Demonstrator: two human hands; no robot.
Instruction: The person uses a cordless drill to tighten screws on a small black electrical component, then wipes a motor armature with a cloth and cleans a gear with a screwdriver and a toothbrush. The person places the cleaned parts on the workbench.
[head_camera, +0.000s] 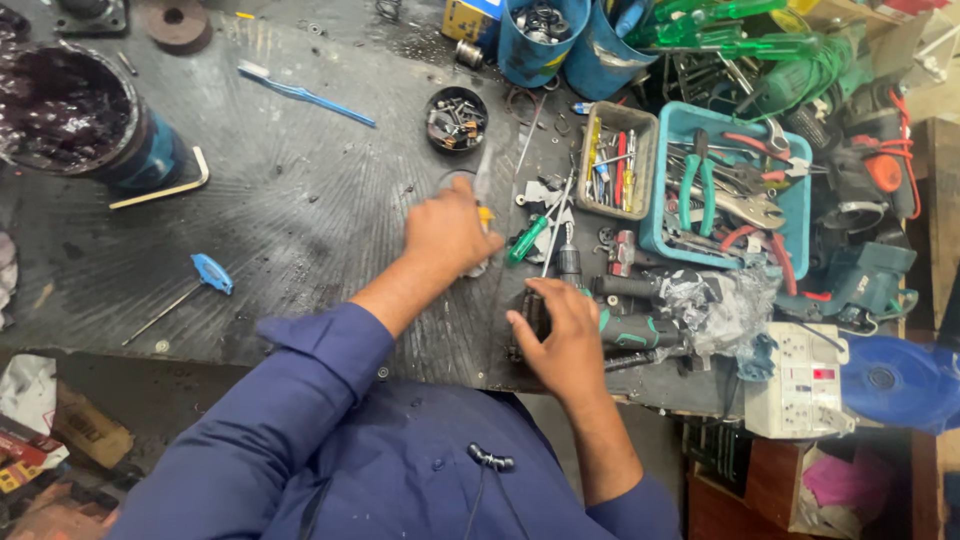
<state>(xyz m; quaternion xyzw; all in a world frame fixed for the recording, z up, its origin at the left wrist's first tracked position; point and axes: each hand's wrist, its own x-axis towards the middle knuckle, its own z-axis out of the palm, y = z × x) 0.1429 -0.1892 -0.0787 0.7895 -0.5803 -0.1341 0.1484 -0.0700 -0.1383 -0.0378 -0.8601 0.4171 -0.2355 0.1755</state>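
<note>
My left hand (447, 232) is raised over the dark workbench (300, 200), fingers closed around a slim clear-and-yellow tool (485, 180), probably a screwdriver, blurred by motion. My right hand (565, 335) lies near the bench's front edge and grips the dark front end of a green and black power tool (630, 328) lying on its side. A green-handled screwdriver (527, 240) lies between my two hands. Blue sleeves cover both arms.
A round black tub of screws (456, 118) sits beyond my left hand. Right: a grey bit tray (618, 160), a teal tray of pliers (795, 200), a white power strip (800, 380). Left: a grease can (70, 110), blue toothbrush (300, 95), blue T-handle key (210, 272).
</note>
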